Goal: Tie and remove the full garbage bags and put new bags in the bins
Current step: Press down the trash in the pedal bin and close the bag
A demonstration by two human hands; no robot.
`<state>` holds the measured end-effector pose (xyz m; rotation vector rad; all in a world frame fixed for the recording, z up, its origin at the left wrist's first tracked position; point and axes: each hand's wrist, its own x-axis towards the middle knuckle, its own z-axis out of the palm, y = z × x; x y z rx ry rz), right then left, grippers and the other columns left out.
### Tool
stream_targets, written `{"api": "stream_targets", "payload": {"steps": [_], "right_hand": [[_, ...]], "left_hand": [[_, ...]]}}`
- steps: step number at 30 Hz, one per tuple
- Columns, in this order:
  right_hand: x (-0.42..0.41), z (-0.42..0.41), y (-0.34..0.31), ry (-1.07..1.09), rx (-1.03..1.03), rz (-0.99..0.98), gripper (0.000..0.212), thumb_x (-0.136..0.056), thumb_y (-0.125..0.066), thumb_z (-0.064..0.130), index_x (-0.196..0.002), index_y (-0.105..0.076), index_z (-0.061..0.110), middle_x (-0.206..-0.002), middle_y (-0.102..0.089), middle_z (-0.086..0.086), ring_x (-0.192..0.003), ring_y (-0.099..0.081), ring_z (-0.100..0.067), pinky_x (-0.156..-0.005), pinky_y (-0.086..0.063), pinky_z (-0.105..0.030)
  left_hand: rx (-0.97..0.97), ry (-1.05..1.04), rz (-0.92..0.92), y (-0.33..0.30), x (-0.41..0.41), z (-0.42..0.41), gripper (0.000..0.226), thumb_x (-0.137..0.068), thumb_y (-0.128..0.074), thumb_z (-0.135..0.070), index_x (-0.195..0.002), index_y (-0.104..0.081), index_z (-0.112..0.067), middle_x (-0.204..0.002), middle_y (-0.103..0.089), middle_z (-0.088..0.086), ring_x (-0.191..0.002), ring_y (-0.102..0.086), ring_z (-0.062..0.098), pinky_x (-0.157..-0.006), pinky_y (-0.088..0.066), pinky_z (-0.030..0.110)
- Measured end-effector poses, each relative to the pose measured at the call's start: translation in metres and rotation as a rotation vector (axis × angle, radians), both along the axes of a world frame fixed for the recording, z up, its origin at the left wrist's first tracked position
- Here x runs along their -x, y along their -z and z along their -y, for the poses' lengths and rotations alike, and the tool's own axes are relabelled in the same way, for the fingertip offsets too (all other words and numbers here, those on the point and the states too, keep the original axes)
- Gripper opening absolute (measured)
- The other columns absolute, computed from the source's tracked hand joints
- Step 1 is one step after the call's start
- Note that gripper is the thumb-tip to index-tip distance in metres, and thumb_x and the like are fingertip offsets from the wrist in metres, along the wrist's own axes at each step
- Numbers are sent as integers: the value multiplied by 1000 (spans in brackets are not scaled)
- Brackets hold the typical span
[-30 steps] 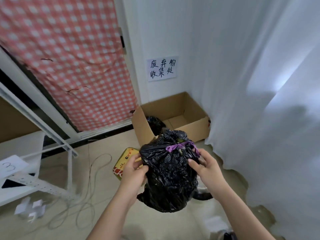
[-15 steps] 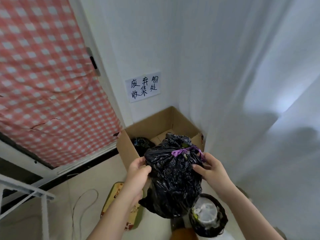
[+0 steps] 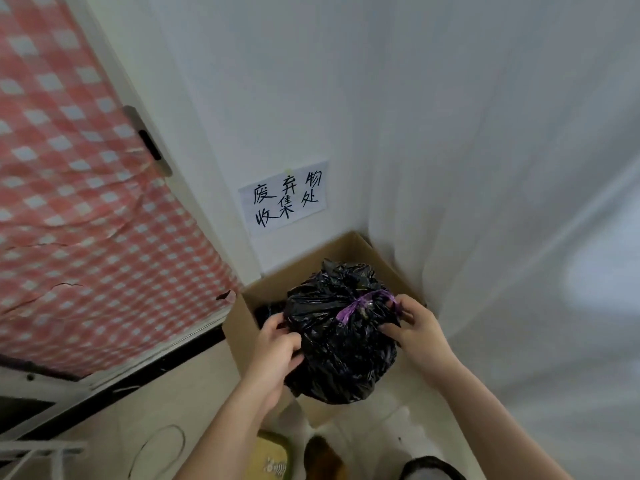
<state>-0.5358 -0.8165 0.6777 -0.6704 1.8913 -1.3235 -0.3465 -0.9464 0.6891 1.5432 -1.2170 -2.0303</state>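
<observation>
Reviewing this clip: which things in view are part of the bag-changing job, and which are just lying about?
Part of the job:
- tied black garbage bag with purple tie
- left hand and right hand, both gripping the bag
- cardboard box under the handwritten sign
- bin, bottom edge

Lying about:
- yellow tin
- cable on the floor
- checked cloth
- white curtain

A beige floor (image 3: 180,386) carries an open cardboard box (image 3: 242,327) in the corner.

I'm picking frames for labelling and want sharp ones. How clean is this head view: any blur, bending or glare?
Head view: checked cloth and curtain smear toward the edges; door frame leans from wide-angle bending; bright patch on curtain at right; paper sign, black bag and both hands stay fairly sharp.
</observation>
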Motion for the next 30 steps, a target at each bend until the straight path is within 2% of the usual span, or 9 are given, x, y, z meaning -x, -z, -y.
{"api": "stream_targets", "payload": {"steps": [3, 8, 14, 16, 19, 23, 25, 27, 30], "right_hand": [[19, 36, 21, 41, -51, 23, 32, -85, -69, -1, -80, -62, 30, -86, -70, 12, -88, -68, -7, -74, -58, -32], [53, 88, 67, 43, -115, 53, 34, -85, -67, -3, -82, -64, 31, -89, -71, 13, -87, -68, -5, -72, -58, -33], [99, 144, 161, 26, -118, 54, 42, -84, -67, -7, -85, -66, 35, -97, -66, 30, -99, -63, -1, -84, -56, -31], [115, 160, 202, 25, -133, 27, 47, -83, -69, -4, -82, -67, 43, -115, -60, 36, -121, -52, -5, -102, -45, -40], [140, 185, 268, -28, -187, -22, 37, -83, -70, -2, -81, -65, 35, -145, -44, 10, -142, -30, -18, -115, -29, -50], [167, 211, 357, -136, -196, -59, 19, -81, -70, -3, -90, -59, 11, -123, -43, 22, -134, -26, -3, -111, -23, -31], [181, 225, 399, -165, -204, -68, 19, -82, -69, -6, -93, -57, 4, -124, -41, 17, -130, -26, -2, -109, -22, -25], [192, 238, 437, -199, -218, -73, 20, -83, -67, -7, -91, -55, 7, -128, -38, 13, -133, -27, -6, -110, -24, -27], [202, 252, 485, -231, -217, -102, 36, -84, -67, -6, -83, -50, 25, -126, -38, 16, -133, -28, -6, -112, -25, -30]], "left_hand": [[-51, 10, -16, 22, 23, 42, 55, -85, -48, 12, -129, -49, -20, -116, -62, 9, -108, -61, 24, -91, -52, 38], [-111, 59, 16, 76, 56, 96, 52, -86, -49, 8, -122, -51, -29, -113, -65, 2, -105, -63, 18, -78, -51, 30], [-170, 20, 13, 175, 97, 141, 61, -84, -42, 13, -121, -50, -34, -118, -63, -4, -112, -59, 17, -80, -49, 28], [-187, -26, 7, 218, 110, 153, 64, -83, -40, 15, -126, -51, -31, -121, -61, -3, -113, -59, 17, -82, -49, 29], [-207, -79, 25, 285, 131, 169, 64, -86, -38, 14, -128, -52, -32, -121, -61, -5, -112, -59, 16, -88, -50, 32], [-259, -131, 69, 371, 156, 189, 65, -82, -38, 18, -115, -55, -36, -117, -59, -6, -112, -58, 18, -92, -49, 35], [-286, -164, 76, 411, 167, 199, 62, -82, -38, 18, -102, -55, -38, -111, -60, -6, -108, -59, 18, -92, -49, 37], [-312, -190, 79, 449, 177, 208, 58, -83, -38, 16, -105, -56, -35, -110, -63, -4, -106, -61, 19, -93, -49, 39], [-337, -198, 79, 497, 187, 219, 52, -85, -41, 10, -115, -58, -30, -101, -73, -3, -104, -65, 20, -93, -50, 39]]}}
